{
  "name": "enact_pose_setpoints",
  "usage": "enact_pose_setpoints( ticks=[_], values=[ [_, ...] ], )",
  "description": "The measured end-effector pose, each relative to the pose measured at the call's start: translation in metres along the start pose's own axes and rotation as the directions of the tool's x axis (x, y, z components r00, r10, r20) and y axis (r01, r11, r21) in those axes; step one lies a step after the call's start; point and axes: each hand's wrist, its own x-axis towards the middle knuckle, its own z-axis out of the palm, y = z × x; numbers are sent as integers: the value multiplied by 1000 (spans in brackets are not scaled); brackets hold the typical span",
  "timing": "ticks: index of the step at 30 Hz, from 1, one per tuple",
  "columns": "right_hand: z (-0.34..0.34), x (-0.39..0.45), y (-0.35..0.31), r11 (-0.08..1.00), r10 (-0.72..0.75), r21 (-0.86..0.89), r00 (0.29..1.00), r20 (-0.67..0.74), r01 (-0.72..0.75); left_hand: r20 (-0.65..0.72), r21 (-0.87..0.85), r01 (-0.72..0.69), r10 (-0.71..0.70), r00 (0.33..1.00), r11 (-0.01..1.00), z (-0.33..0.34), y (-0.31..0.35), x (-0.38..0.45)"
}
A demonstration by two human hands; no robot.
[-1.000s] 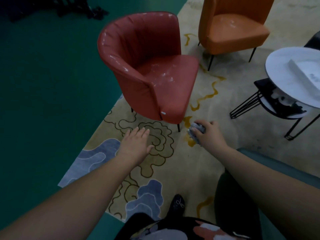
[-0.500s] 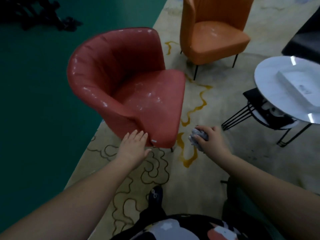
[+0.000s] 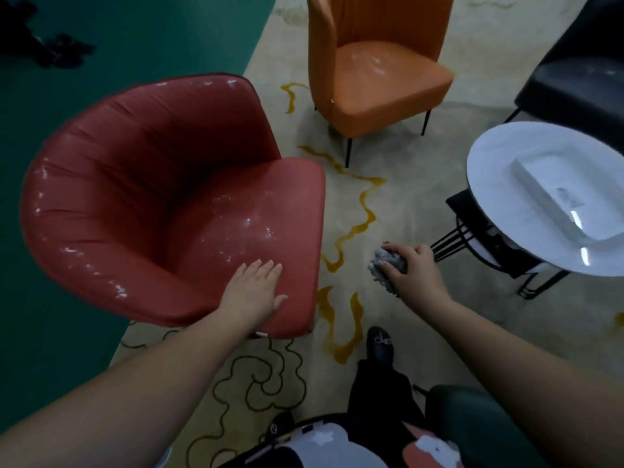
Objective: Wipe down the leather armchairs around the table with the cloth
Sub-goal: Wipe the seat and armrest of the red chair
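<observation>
A red leather armchair (image 3: 162, 204) with pale specks on its seat stands close in front of me, at the left. My left hand (image 3: 255, 292) reaches over the seat's front edge with straight fingers; contact with the leather cannot be told. To the right of the chair, above the rug, my right hand (image 3: 413, 271) grips a crumpled grey cloth (image 3: 385, 265). An orange armchair (image 3: 378, 69) stands further back, also speckled on the seat. A black armchair (image 3: 580, 79) shows at the top right edge.
A round white table (image 3: 499, 170) on black wire legs stands at the right, with a white box (image 3: 553, 194) on top. A patterned beige rug (image 3: 388, 157) lies under the chairs; green floor (image 3: 67, 332) spreads to the left. My black shoe (image 3: 380, 342) is near the red chair.
I have stepped closer to the red chair, which now fills the left of the view. My left hand has moved from beside the chair's front corner to over its seat. The cloth stays in my right hand.
</observation>
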Motion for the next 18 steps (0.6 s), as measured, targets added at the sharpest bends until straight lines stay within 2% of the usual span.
enact_pose_setpoints(
  ticks=[4, 10, 18],
  values=[
    [-23, 89, 14, 995, -97, -30, 993, 73, 100, 11, -52, 113, -113, 994, 992, -13, 17, 57],
    [-43, 196, 23, 961, -252, -74, 952, 176, 268, 80, -204, 341, -331, 940, 918, -22, 40, 101],
    [15, 268, -25, 915, -372, -12, 853, 366, 404, 169, -296, 536, -509, 844, 791, -9, 21, 106]
  ],
)
